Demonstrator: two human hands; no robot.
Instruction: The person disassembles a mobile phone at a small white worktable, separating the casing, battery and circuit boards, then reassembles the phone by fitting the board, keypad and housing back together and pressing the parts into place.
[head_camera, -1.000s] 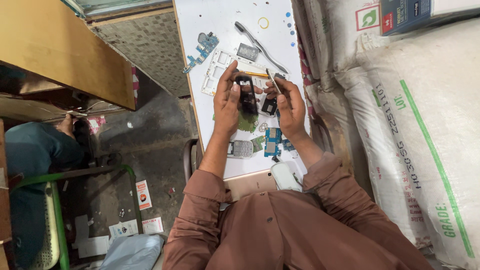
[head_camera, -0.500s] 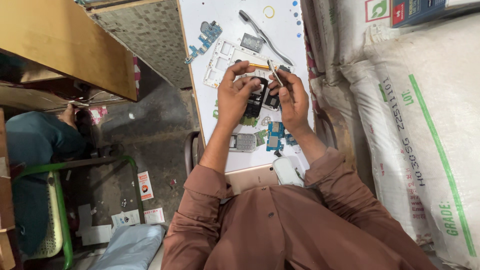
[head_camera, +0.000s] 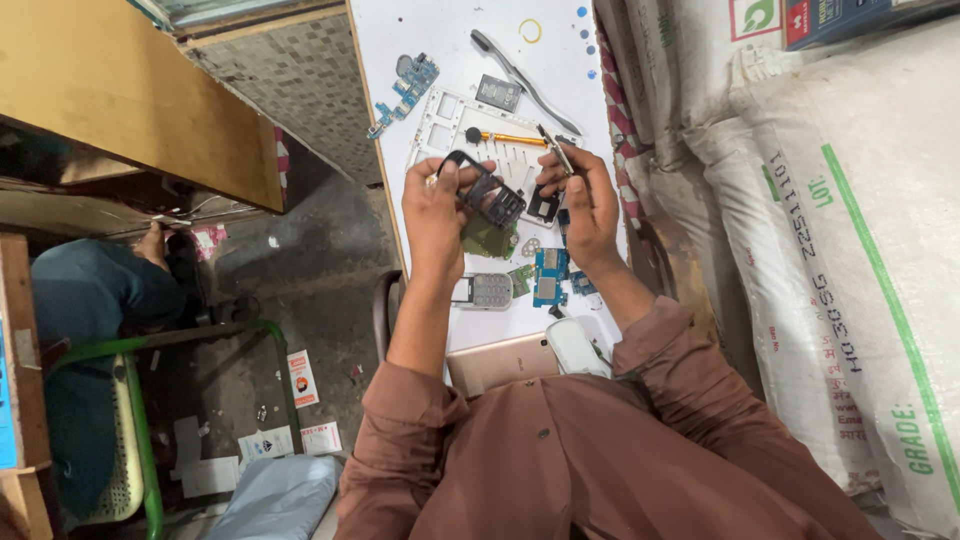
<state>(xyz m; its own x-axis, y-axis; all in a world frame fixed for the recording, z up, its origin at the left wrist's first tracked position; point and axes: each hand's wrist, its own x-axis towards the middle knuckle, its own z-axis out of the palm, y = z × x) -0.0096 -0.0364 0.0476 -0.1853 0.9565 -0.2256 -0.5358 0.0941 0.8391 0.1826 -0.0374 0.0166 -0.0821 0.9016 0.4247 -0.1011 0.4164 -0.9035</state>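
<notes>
1. Since half a second ago, left hand (head_camera: 437, 215) lifted the black phone frame (head_camera: 484, 188) higher, toward twelve o'clock.
2. Right hand (head_camera: 590, 205) pinches tweezers (head_camera: 556, 152).
3. Frame looks light, thin, brittle; grip its edges.

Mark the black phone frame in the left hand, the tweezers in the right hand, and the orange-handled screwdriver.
black phone frame (head_camera: 485, 190), head view, on its middle bar.
tweezers (head_camera: 556, 150), head view, mid-length of the metal arms.
orange-handled screwdriver (head_camera: 512, 139), head view, on the orange handle.

I see a matt black plastic frame (head_camera: 487, 190) over the smooth white surface (head_camera: 440, 30); beside the frame, shiny metal tweezers (head_camera: 556, 150) and coarse woven sacks (head_camera: 860, 250).
</notes>
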